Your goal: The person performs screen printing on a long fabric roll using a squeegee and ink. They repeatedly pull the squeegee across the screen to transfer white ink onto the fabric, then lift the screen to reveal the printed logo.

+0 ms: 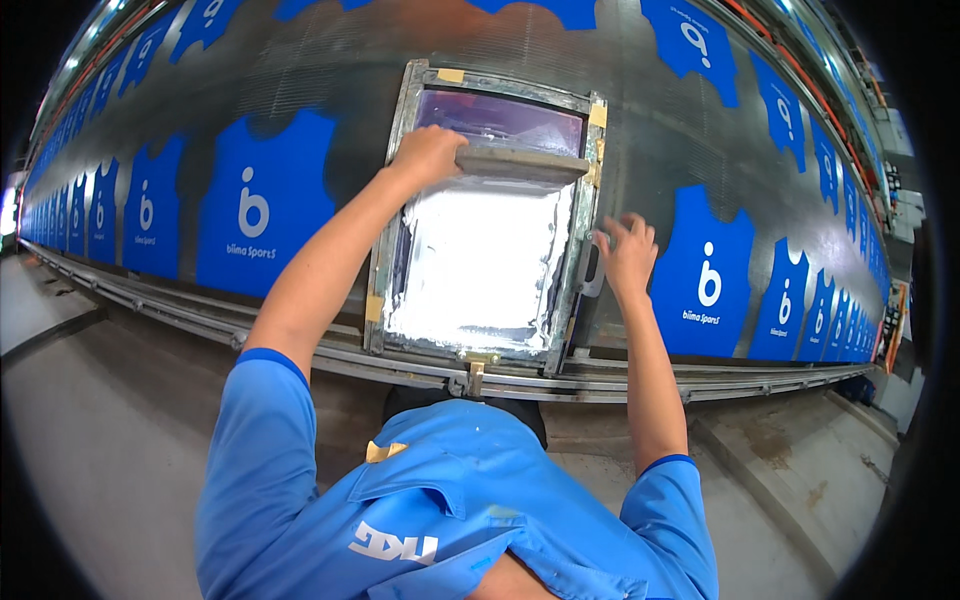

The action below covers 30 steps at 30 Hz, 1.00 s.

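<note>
A metal-edged printing screen (378,280) rests on the long table in front of me, white ink (470,260) covering most of its mesh below a purple upper band. My left hand (425,155) is closed on the left end of a grey squeegee (525,163), which lies across the upper part of the screen. My right hand (625,250) is at the screen's right side with fingers apart and curved, just by a pale side handle (590,275); whether it touches the handle is hard to tell.
Blue vest-shaped fabric pieces with white printing (260,150) lie in rows along both sides of the dark table (350,120). A metal rail (700,385) runs along the near edge, above a grey floor (140,430). Red and metal rails line the table's far side.
</note>
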{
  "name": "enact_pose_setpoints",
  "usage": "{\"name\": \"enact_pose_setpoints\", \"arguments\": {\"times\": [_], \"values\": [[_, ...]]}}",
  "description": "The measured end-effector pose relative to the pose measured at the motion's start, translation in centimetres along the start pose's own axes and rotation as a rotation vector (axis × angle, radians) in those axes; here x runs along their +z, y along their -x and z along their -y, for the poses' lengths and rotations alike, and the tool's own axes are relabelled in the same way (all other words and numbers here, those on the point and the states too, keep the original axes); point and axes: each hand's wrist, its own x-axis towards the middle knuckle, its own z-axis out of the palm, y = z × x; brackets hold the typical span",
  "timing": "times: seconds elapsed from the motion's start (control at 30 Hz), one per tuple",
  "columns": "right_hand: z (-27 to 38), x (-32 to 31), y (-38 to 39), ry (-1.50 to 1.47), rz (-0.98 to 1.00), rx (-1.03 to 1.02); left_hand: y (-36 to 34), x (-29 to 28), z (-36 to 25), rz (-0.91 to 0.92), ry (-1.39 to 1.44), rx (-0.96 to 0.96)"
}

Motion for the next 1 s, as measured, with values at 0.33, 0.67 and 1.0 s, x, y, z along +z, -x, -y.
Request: {"name": "enact_pose_setpoints", "arguments": {"times": [0.33,0.67,1.0], "values": [[8.2,-4.1,-13.0,0.034,0.223,-0.237,-1.5,-3.0,0.2,0.098,-0.019,-0.019],[6.6,0.5,-1.0,-0.035,0.136,-0.283,7.8,4.6,-1.7,0.039,-0.045,0.036],[8.2,3.9,13.8,-0.237,-0.030,-0.324,22.6,10.8,-4.2,0.021,0.006,-0.058]]}}
